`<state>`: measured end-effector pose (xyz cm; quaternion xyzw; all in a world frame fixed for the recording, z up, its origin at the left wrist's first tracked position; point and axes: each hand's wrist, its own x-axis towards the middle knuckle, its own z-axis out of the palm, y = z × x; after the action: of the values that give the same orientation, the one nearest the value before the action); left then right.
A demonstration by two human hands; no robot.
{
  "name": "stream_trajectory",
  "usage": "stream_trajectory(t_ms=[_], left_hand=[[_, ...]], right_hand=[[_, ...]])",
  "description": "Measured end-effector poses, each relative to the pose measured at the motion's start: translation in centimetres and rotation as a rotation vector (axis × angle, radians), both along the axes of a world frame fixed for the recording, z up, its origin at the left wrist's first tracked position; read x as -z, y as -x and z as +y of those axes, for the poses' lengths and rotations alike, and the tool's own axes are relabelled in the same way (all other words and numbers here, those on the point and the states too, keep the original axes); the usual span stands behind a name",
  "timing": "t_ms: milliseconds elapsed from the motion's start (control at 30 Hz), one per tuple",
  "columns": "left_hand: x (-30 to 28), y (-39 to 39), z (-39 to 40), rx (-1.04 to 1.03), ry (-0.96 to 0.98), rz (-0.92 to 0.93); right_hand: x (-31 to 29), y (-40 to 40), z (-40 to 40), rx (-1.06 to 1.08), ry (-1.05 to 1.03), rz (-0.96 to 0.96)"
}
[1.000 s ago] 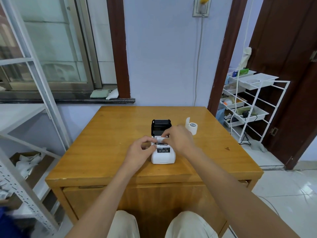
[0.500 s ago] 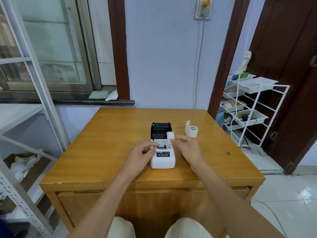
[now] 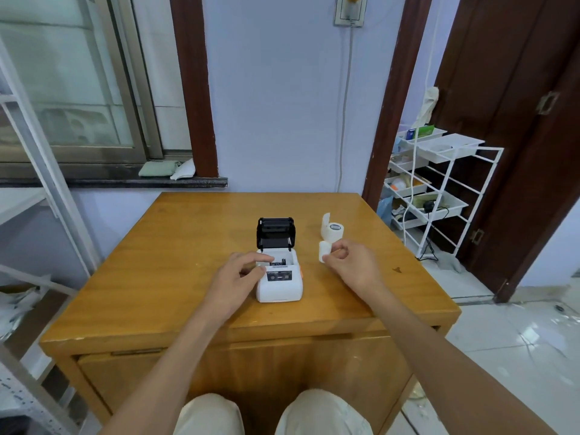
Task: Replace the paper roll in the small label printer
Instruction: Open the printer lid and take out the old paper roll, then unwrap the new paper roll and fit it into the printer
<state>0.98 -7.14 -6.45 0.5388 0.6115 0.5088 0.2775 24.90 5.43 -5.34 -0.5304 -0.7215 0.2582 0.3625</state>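
The left hand [image 3: 240, 271], fingers loosely open, is steadying the label printer [image 3: 278, 277], its lid [image 3: 276, 231] standing raised to expose the bay. The right hand [image 3: 348, 263] is pinching a small roll [image 3: 324, 252], probably spent, beside the waiting paper roll [image 3: 334, 231] on the table [image 3: 157, 277].

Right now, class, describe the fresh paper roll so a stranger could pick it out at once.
Find the wooden table and the white label printer with its black lid raised. To the printer's right stands the fresh paper roll, just beyond the right hand. Unlike the small roll in that hand's grip, it has a loose, curling tail.
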Motion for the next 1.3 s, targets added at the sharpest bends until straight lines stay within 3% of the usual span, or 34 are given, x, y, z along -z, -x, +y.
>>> stream_trajectory(t_ms=[333, 567, 633, 767, 833, 1000, 1200, 1300], left_hand=[[0.0, 0.0, -0.2, -0.001, -0.002, -0.005], [0.1, 0.0, -0.1, 0.0, -0.001, -0.007], [0.0, 0.0, -0.1, -0.002, 0.004, -0.005], [0.2, 0.2, -0.1, -0.005, -0.002, -0.014], [0.5, 0.2, 0.2, -0.014, -0.015, -0.014], [1.1, 0.3, 0.8, -0.022, -0.033, -0.014], [1.4, 0.8, 1.1, -0.019, -0.039, -0.021], [1.4, 0.8, 1.1, -0.016, -0.045, -0.029]], right_hand=[[1.4, -1.2, 0.2, 0.014, -0.051, -0.235], [1.0, -1.1, -0.3, 0.032, -0.061, -0.25], [1.0, -1.3, -0.4, 0.02, -0.03, -0.204], [0.0, -2.8, 0.1, -0.114, 0.222, 0.202], [-0.6, -3.7, 1.2, -0.112, 0.331, 0.278], [-0.8, -2.9, 5.3, 0.073, 0.31, 0.119], [-1.5, 0.4, 7.5, 0.077, 0.165, -0.163], [-1.3, 1.0, 7.9, 0.109, 0.097, -0.214]])
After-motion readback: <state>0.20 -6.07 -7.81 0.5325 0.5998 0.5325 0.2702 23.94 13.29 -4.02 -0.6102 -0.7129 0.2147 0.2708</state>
